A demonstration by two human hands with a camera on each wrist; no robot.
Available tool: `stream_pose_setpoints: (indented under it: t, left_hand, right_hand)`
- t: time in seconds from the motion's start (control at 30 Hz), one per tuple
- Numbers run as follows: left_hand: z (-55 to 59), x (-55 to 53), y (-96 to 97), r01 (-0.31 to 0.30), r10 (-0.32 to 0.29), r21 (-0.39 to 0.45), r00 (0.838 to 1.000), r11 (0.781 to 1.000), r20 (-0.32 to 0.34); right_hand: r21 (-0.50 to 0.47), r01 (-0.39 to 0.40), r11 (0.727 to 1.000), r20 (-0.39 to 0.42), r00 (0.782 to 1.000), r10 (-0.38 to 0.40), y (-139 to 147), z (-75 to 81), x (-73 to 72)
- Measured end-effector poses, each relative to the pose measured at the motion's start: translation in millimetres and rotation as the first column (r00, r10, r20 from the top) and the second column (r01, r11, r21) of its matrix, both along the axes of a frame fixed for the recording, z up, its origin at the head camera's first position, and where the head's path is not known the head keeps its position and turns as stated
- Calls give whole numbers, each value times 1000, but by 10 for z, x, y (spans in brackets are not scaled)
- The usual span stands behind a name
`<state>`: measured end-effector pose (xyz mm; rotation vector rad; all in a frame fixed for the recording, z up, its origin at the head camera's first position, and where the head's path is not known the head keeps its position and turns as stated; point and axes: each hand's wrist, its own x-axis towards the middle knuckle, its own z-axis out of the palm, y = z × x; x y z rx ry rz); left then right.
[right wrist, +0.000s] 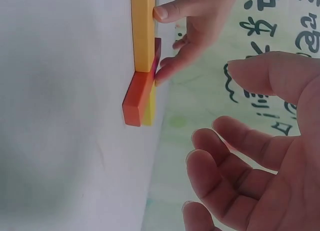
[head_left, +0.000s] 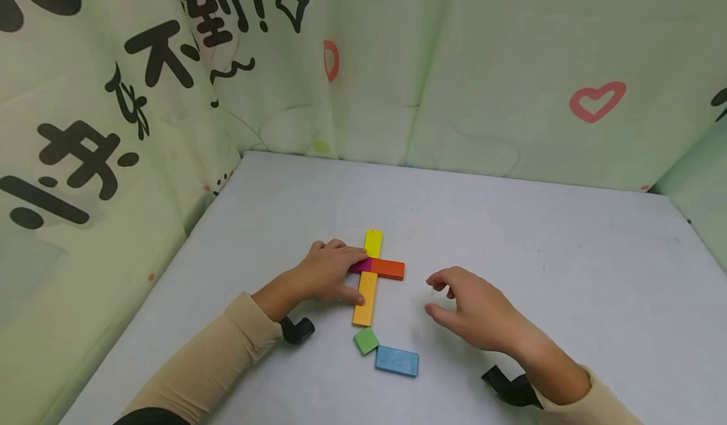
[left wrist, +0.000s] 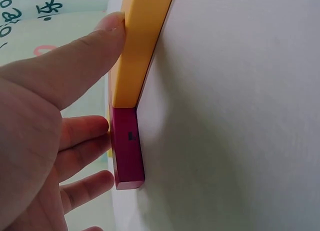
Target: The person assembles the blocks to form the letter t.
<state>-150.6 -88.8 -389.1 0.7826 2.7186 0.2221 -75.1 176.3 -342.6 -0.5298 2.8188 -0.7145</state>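
My left hand [head_left: 326, 273] lies over the magenta block [left wrist: 128, 148], its fingers fairly straight and their tips at that block's top. Its thumb rests on the long amber block [head_left: 365, 300]. Past the fingers a yellow block [head_left: 373, 242] points away, and an orange-red block [head_left: 389, 269] meets the magenta one end to end, so the pieces form a cross. My right hand [head_left: 479, 308] hovers to the right of the cross, fingers loosely bent and holding nothing. Below the amber block sit a green square block [head_left: 366, 341] and a blue rectangular block [head_left: 396, 361], corner to corner.
The blocks lie on a white table [head_left: 511, 235]. Pale green curtains [head_left: 500, 52] with dark lettering and red hearts hang behind and on the left. Black straps [head_left: 511, 387] sit at both wrists.
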Motion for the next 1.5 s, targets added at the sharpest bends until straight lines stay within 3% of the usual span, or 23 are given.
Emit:
stream_pose_setpoints:
  t: [1.5]
  left_hand:
    - [69, -22, 103, 28, -36, -130, 997, 991, -61]
  right_hand:
    - [-4, 53, 999, 7, 999, -52, 50, -38, 7]
